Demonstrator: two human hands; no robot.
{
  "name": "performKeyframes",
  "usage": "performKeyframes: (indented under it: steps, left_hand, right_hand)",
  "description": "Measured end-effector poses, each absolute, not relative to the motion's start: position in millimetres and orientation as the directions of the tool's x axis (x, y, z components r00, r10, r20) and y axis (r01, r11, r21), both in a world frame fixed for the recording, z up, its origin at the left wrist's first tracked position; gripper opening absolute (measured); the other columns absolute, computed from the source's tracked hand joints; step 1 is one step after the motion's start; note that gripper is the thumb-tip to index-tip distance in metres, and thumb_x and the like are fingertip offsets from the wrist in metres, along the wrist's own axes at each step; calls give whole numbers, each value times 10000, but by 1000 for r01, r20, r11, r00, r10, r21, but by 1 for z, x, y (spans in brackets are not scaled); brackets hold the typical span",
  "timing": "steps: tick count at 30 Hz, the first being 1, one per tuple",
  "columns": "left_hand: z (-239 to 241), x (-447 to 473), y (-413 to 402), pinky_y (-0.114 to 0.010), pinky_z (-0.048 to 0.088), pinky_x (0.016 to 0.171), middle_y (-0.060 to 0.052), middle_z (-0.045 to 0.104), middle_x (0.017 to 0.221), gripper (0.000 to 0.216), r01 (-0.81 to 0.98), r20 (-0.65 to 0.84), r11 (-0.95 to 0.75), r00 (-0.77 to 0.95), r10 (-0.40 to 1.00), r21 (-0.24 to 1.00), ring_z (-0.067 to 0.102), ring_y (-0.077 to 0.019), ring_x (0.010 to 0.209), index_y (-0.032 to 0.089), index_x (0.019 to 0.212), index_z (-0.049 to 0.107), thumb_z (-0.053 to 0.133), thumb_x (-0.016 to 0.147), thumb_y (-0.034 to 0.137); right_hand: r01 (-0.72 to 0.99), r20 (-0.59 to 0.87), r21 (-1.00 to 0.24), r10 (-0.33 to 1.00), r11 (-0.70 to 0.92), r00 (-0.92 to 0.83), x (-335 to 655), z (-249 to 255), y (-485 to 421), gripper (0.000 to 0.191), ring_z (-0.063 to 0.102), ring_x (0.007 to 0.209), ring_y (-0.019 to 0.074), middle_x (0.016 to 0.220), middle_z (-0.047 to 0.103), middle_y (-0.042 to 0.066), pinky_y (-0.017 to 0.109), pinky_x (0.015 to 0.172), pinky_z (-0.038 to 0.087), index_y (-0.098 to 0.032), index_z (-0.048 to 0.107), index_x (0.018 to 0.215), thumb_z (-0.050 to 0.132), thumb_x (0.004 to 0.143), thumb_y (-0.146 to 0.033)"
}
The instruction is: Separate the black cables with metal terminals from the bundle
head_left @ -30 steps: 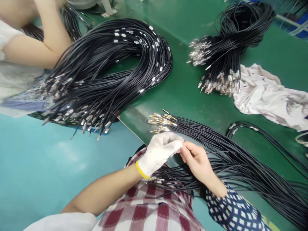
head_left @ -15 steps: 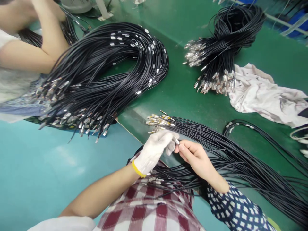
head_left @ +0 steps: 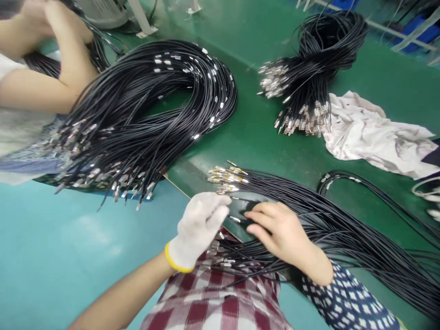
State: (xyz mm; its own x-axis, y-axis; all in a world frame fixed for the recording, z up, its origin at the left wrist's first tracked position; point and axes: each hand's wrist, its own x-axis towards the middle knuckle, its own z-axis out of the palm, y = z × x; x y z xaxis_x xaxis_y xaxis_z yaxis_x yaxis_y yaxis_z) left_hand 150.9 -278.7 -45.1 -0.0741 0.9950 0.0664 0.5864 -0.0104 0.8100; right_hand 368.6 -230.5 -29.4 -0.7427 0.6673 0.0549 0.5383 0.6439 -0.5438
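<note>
My left hand (head_left: 201, 229), in a white glove with a yellow cuff, is by the table edge. Its fingers are stretched out and slightly apart, with nothing seen between them. Beside its fingertips lies a black cable end with a silver metal tip (head_left: 234, 219). My bare right hand (head_left: 283, 233) hovers just to the right, thumb and fingers apart, partly covering that cable. Behind both hands runs a bundle of black cables (head_left: 295, 190) with yellow-marked metal ends (head_left: 227, 178). A second group of cable ends (head_left: 220, 259) lies close to my body, partly hidden by my left hand.
A large looped cable bundle (head_left: 220, 91) covers the left of the green table (head_left: 250, 137), next to another person's arm (head_left: 41, 91). At the back right are a coiled bundle (head_left: 330, 50) and a crumpled white cloth (head_left: 374, 135). A thin cable loop (head_left: 343, 176) lies at the right.
Both hands were together, pinching a metal cable tip between them. Now they have parted: my left hand moved left and down, my right fingers spread, and the tip is out of their grip.
</note>
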Motion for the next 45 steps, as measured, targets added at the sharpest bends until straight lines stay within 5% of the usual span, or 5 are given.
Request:
performKeyframes:
  steps: [9,19,34,41,45]
  left_hand:
    - [-54,178,-309,-394,448,761,-42,605,708,183,631,39,-653,706,707,420,547,-203,678,191,777,609,529,919,273]
    - [-32,143,-296,-268,398,730,28,596,781,247,412,-324,301,-15,946,860,555,-140,766,215,750,580,448,953,266]
    - [-25,139,-285,-242,358,696,62,514,688,277,339,-292,258,52,955,905,490,-103,687,199,681,502,425,946,216]
    - [-24,134,-281,-244,348,690,60,475,682,305,282,-260,214,137,956,935,454,-102,672,192,672,488,423,965,249]
    - [-26,131,-279,-242,334,669,61,444,672,313,246,-270,225,167,948,943,425,-97,654,185,659,487,434,960,250]
  right_hand:
    - [642,163,-490,785,590,-598,363,-51,-213,163,611,813,216,908,690,84,347,726,481,-199,734,893,598,952,-266]
    - [461,80,-756,766,464,-638,376,-35,-224,93,593,815,211,867,688,63,375,767,468,-218,706,904,633,938,-266]
    - [452,-213,-864,652,223,-728,329,-16,-224,309,591,648,139,711,671,6,252,609,422,-180,649,754,497,1004,-278]
    - [531,184,-567,725,630,-664,324,-18,-235,171,625,726,188,771,725,48,341,735,379,-175,707,837,581,943,-221]
    - [456,-122,-832,697,316,-707,319,-18,-232,293,607,605,150,651,675,11,272,617,424,-183,642,722,522,978,-258]
